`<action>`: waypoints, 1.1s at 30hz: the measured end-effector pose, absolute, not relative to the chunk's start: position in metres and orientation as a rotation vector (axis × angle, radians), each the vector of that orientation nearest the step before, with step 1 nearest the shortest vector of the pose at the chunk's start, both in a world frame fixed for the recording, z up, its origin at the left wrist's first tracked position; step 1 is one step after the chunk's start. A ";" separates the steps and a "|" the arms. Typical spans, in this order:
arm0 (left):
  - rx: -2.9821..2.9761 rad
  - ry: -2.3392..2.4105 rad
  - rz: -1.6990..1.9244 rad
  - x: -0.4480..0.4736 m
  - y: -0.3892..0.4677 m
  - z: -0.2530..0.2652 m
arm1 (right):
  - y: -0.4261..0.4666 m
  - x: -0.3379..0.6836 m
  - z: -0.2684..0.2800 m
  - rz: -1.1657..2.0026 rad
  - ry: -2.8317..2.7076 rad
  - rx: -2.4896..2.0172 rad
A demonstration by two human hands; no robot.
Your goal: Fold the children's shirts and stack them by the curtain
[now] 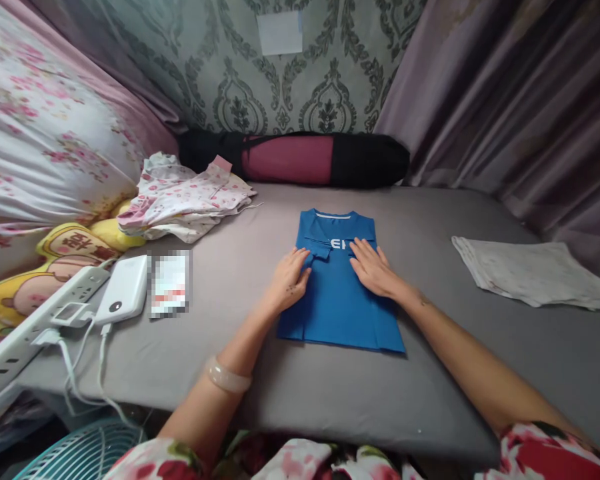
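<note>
A blue T-shirt (347, 300) lies on the grey bed surface (230, 280), its sides and sleeves folded inward over the front. White letters show in part between the folded sleeves, and the neckline points away from me. My left hand (289, 279) rests on the shirt's left side by the folded sleeve, fingers stretched out. On the right side, my right hand (373, 267) lies flat over the other sleeve, with its fingers extended. Neither hand grips the cloth.
A heap of printed clothes (195, 197) sits at the back left, before a black and maroon rolled bag (287, 159). Left are a power strip (45, 327), a white power bank (123, 290) with cables, and a blurred packet (170, 283). Folded pale cloth (535, 270) lies right.
</note>
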State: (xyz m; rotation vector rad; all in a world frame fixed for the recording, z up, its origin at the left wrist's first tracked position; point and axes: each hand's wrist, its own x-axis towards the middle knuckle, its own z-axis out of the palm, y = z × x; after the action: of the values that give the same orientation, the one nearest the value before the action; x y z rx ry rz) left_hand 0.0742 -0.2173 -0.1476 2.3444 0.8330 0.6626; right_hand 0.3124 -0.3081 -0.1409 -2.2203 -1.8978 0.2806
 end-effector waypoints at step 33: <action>2.113 0.512 0.514 0.086 -0.239 -0.156 | -0.363 0.265 -0.153 0.206 -2.158 -2.057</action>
State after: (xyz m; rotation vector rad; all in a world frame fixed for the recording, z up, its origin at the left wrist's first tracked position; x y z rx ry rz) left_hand 0.0858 -0.2387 -0.1563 2.1130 0.5123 0.5140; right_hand 0.2652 -0.3629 -0.1529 -2.0570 -2.1583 0.2056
